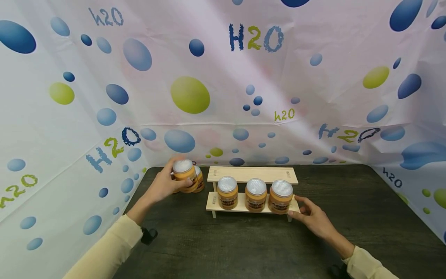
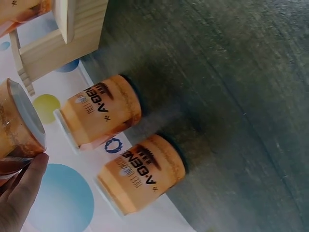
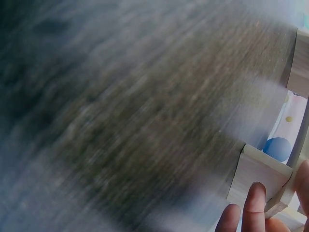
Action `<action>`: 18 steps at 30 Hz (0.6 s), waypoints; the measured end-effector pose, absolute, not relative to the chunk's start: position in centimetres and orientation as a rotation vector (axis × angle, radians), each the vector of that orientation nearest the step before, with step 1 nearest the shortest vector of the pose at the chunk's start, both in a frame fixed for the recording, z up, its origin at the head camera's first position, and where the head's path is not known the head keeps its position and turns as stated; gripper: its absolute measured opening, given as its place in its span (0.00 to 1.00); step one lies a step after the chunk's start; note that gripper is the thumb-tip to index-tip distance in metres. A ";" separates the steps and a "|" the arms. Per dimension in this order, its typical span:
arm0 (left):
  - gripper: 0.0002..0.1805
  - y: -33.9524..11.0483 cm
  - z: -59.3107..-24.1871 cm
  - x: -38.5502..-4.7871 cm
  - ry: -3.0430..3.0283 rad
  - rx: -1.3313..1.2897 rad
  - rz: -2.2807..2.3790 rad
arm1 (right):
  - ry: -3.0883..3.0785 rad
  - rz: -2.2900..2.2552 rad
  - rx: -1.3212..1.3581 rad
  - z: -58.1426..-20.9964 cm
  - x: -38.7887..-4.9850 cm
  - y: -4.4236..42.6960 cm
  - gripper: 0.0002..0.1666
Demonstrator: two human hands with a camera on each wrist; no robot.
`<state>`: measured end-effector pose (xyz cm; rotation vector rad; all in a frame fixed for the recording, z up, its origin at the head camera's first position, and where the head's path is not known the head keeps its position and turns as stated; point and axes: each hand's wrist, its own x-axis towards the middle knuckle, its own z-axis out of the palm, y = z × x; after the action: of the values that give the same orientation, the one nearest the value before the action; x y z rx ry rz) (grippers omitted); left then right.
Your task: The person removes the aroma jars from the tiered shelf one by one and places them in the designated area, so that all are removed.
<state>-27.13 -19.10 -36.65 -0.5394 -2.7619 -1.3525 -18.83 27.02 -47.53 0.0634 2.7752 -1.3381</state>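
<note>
My left hand [image 1: 163,184] grips an orange jar [image 1: 183,174] with a clear lid, left of a two-step wooden rack [image 1: 252,174]. In the left wrist view, the held jar [image 2: 17,125] is clear of two jars [image 2: 104,113] standing on the dark table; in the head view it partly hides them. Three similar jars [image 1: 256,195] stand in a row on the lower step. My right hand [image 1: 315,219] holds the right end of that step between thumb and fingers. The right wrist view shows fingertips [image 3: 254,208] against the rack's leg [image 3: 258,176].
The dark table [image 1: 244,244] extends in front of the rack and to both sides. A white sheet [image 1: 223,131] with blue and green spots hangs behind the table and along its sides. The rack's upper step [image 1: 252,175] stands behind the jar row.
</note>
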 end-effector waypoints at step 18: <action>0.45 -20.0 -40.9 -26.5 -2.808 -0.396 -1.327 | 2.762 -1.335 0.086 -47.5 -18.8 27.0 0.46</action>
<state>-26.53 -20.04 -40.87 -0.3957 -2.8082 -1.3271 -18.83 27.03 -47.53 0.0863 2.7622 -1.3349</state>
